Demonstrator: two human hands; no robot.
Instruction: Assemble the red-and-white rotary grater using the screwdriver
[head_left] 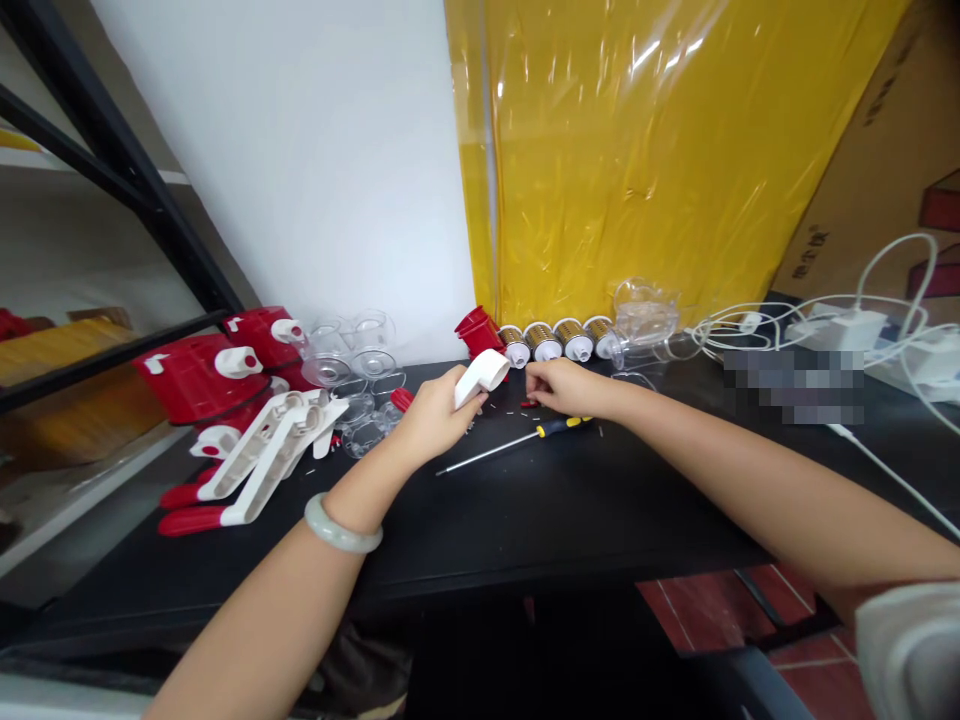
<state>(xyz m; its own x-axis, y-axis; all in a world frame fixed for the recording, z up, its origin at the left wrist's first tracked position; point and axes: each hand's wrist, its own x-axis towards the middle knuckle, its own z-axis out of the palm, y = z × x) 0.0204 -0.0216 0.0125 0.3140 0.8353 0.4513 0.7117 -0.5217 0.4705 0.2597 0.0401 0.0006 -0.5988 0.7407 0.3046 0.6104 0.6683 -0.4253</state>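
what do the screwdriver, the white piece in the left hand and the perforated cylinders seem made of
White piece: probably hard plastic, smooth with a soft sheen, evenly coloured.
Screwdriver: shaft likely steel, from its silvery shine; dark and yellow handle probably plastic or rubber.
Perforated cylinders: sleeves look like gold-toned metal, from their glint; smooth white ends maybe plastic.

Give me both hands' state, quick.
Left hand: closed, holding a white handle.
Right hand: fingers curled at the table; can't tell if holding anything.
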